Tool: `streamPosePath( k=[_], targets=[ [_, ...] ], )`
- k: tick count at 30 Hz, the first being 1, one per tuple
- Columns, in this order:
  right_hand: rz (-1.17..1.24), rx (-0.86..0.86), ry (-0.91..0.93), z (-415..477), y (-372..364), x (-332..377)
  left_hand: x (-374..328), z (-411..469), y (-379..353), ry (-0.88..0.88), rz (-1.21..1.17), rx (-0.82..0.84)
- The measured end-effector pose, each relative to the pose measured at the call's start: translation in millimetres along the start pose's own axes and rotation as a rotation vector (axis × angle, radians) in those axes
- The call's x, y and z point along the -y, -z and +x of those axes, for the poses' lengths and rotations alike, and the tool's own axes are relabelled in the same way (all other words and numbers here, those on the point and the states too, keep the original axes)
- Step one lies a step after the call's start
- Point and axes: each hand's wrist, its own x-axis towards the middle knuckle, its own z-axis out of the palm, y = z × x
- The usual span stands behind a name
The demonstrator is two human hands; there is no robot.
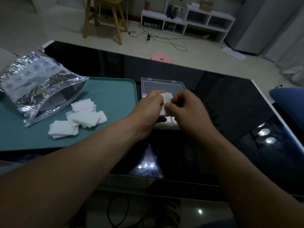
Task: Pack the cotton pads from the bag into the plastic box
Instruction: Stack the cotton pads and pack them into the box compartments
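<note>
Left hand [152,106] and right hand [185,109] both pinch one stack of cotton pads [167,97] with curled fingers, directly above the plastic box [162,84]. The box lid lies open on the far side, and white pads show in the box under the hands. Just left of the box, a teal tray [115,89] carries loose cotton pads [82,116] and a crinkled foil bag [37,83] with its mouth open. Box and tray rest on a glossy black surface [230,104]. Beyond the box, on the pale floor, stand a pink stool [162,58], a wooden chair [102,18] and a white shelf unit [189,20].
</note>
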Motion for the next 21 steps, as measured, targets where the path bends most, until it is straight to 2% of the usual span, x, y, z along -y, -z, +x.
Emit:
streamPosePath(
  k=[2, 4, 6, 10, 13, 21],
  targets=[
    [0.023, -0.087, -0.045, 8.1, 22.9, -8.2, 1.8, 6.1, -5.8, -0.093, 0.165, 0.022],
    [-0.016, -0.162, -0.109, 13.7, 48.2, -21.2, 7.1, 11.1, -7.7, -0.289, 0.553, 0.036],
    [-0.088, -0.149, -0.179, 14.1, 64.3, -38.6, 16.5, 13.2, -9.5, -0.442, 0.902, 0.115],
    [-0.286, -0.117, -0.181, 16.4, 63.9, -66.9, 42.2, 12.2, -15.9, -0.557, 1.353, 0.217],
    [-0.357, -0.113, -0.146, 20.8, 55.4, -71.9, 47.2, 14.6, -13.1, -0.615, 1.456, 0.18],
    [-0.519, -0.014, -0.142, 26.7, 48.5, -68.8, 48.3, 14.9, -11.7, -0.589, 1.435, 0.187]
  ],
)
